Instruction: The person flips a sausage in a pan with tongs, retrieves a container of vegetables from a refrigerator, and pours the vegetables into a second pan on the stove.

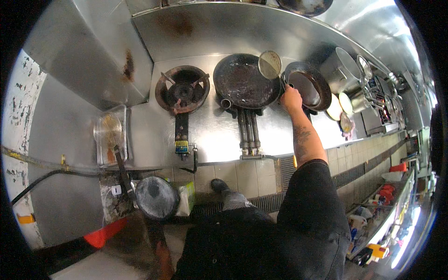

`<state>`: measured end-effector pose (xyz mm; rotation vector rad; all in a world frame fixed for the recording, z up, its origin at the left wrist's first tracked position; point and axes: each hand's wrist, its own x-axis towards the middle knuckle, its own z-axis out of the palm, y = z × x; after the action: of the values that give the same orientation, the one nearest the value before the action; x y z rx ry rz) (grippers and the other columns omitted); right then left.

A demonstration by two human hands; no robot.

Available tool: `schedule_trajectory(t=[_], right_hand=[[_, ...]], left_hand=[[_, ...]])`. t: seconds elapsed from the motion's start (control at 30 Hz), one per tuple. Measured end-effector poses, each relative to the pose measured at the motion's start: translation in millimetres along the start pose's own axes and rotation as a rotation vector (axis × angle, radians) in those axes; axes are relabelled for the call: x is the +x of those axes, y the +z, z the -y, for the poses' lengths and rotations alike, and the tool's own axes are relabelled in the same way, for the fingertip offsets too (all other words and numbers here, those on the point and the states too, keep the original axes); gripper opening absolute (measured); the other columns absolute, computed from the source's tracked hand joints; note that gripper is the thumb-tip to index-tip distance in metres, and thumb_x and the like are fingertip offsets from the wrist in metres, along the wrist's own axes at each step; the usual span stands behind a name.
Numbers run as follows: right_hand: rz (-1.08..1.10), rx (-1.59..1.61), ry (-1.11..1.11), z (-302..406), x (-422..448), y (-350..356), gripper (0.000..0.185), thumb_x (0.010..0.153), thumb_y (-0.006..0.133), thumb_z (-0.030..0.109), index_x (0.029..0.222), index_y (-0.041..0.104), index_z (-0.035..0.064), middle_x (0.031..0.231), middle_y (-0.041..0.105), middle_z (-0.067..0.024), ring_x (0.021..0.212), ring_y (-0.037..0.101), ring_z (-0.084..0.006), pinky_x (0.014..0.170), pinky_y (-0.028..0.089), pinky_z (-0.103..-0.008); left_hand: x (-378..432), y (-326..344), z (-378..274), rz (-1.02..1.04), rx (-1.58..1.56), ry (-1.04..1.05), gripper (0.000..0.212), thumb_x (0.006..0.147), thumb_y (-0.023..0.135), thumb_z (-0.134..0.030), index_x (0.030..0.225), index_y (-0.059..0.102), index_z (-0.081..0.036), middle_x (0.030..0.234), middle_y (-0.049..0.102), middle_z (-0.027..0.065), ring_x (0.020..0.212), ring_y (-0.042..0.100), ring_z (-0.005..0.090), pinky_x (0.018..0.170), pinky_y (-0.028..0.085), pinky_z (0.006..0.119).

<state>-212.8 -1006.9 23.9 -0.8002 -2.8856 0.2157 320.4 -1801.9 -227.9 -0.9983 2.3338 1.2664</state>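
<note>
My right hand grips the handle of a round, pale strainer or ladle; its exact kind is hard to tell. The head of this utensil hangs over the right edge of a large blackened wok, which sits on a burner. Just right of the hand stands a dark pan with brownish liquid in it. Low at the left, my left hand is blurred and dim, closed around what looks like the dark handle of a frying pan. That pan has a whitish, worn surface and hangs in front of the counter.
A bare burner ring stands left of the wok. A metal tray with a long-handled skimmer lies at the far left. Pots line the right. Beneath the frying pan is a green-white box. A shelf runs along the right.
</note>
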Motion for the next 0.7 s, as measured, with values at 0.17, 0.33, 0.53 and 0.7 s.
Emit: schedule_trajectory(t=[0.17, 0.33, 0.53, 0.7], right_hand=[[0.113, 0.054, -0.049, 11, 23, 45, 0.029, 0.085, 0.059, 0.018, 0.108, 0.071, 0.0075, 0.106, 0.069, -0.0245, 0.102, 0.067, -0.0407, 0.09, 0.054, -0.0486], [0.136, 0.253, -0.201, 7, 33, 98, 0.039, 0.081, 0.064, 0.018, 0.118, 0.071, 0.0083, 0.101, 0.071, -0.0231, 0.096, 0.07, -0.0349, 0.087, 0.055, -0.0407], [0.439, 0.676, 0.04, 28, -10, 75, 0.044, 0.084, 0.065, 0.011, 0.129, 0.066, 0.0082, 0.063, 0.057, -0.0017, 0.044, 0.044, -0.0101, 0.039, 0.035, -0.0293], [0.554, 0.872, 0.152, 27, -42, 67, 0.047, 0.088, 0.063, 0.009, 0.134, 0.061, 0.0056, 0.061, 0.052, 0.0004, 0.044, 0.042, -0.0097, 0.038, 0.032, -0.0285]], left_hand=[[-8, -2, -5, -0.022, 0.029, -0.078, 0.055, 0.093, 0.054, -0.01, 0.146, 0.043, 0.0, 0.134, 0.056, 0.0222, 0.118, 0.057, 0.033, 0.099, 0.046, 0.042], [-17, -14, -7, 0.052, -0.068, -0.35, 0.055, 0.092, 0.054, -0.007, 0.146, 0.042, 0.0, 0.139, 0.053, 0.0223, 0.127, 0.052, 0.0343, 0.104, 0.043, 0.042], [-33, 2, -18, 0.012, 0.032, -0.204, 0.054, 0.09, 0.051, -0.001, 0.143, 0.044, 0.0, 0.122, 0.059, 0.0194, 0.104, 0.058, 0.0287, 0.088, 0.048, 0.039], [-40, 7, -40, 0.004, 0.076, -0.141, 0.054, 0.087, 0.049, 0.005, 0.141, 0.046, 0.001, 0.109, 0.065, 0.017, 0.086, 0.062, 0.024, 0.074, 0.052, 0.037]])
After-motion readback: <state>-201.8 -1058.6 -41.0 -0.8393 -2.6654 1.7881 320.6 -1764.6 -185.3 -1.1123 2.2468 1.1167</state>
